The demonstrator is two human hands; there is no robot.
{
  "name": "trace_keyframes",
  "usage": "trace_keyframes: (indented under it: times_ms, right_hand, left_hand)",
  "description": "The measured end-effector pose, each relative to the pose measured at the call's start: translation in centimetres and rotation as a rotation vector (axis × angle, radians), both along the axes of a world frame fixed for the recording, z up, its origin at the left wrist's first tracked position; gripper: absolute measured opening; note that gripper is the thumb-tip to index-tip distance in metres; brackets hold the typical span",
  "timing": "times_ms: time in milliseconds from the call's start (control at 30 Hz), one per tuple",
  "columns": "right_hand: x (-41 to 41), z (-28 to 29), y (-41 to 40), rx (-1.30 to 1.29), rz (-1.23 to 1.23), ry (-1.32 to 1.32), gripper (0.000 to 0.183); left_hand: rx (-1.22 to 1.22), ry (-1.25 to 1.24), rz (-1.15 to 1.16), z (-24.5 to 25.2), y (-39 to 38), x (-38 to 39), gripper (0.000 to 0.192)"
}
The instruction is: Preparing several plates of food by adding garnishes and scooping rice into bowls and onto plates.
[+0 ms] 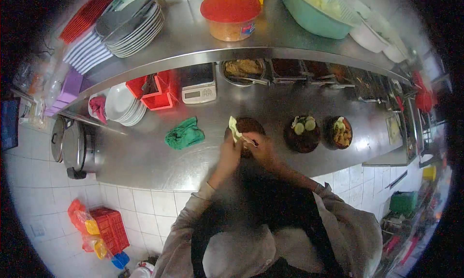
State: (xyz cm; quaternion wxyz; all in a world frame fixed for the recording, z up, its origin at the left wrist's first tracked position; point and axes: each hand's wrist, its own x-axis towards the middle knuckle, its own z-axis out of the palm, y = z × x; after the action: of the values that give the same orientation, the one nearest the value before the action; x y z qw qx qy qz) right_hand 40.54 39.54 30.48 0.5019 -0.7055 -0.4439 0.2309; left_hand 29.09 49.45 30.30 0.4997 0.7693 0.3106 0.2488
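Over a dark brown round dish point(250, 123) at the middle of the steel counter, my left hand point(229, 154) grips a pale green leaf point(234, 127), probably cabbage or lettuce. My right hand point(264, 149) meets it from the other side, its fingers pinching a part of the same leaf. The hands hide much of the dish. To the right stands a second dark dish point(302, 142) with cucumber slices point(304, 126) and some leaf at its far rim. Beside it, a third dark dish point(328, 135) holds golden-brown food pieces point(342, 137) and more garnish.
A crumpled green cloth point(185, 133) lies left of my hands. Behind are stacked white plates point(123, 104), a red plastic holder point(156, 89), a digital scale point(199, 86), a metal bowl of food point(244, 69) and several containers. A steel shelf point(181, 48) overhangs the counter's back.
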Motion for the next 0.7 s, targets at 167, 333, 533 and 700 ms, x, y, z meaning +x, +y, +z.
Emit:
trace_keyframes:
  times_ms: [167, 333, 533, 700]
  right_hand:
    - [4.2, -2.6, -0.7, -0.111, 0.105, 0.548, 0.029]
    - [4.9, -5.0, -0.4, -0.126, 0.171, 0.625, 0.037]
    - [4.1, -6.5, 0.7, -0.358, -0.136, -0.033, 0.039]
    - [7.5, -1.8, 4.3, -0.294, 0.384, -0.658, 0.028]
  left_hand:
    - [-0.372, -0.005, 0.001, -0.1, 0.2, 0.5, 0.032]
    - [-1.097, -0.187, 0.061, 2.2, -0.5, 1.6, 0.03]
    - [-0.692, -0.035, 0.025, -2.5, 2.3, 1.8, 0.026]
    - [0.778, 0.249, 0.067, -4.7, 5.5, 2.4, 0.031]
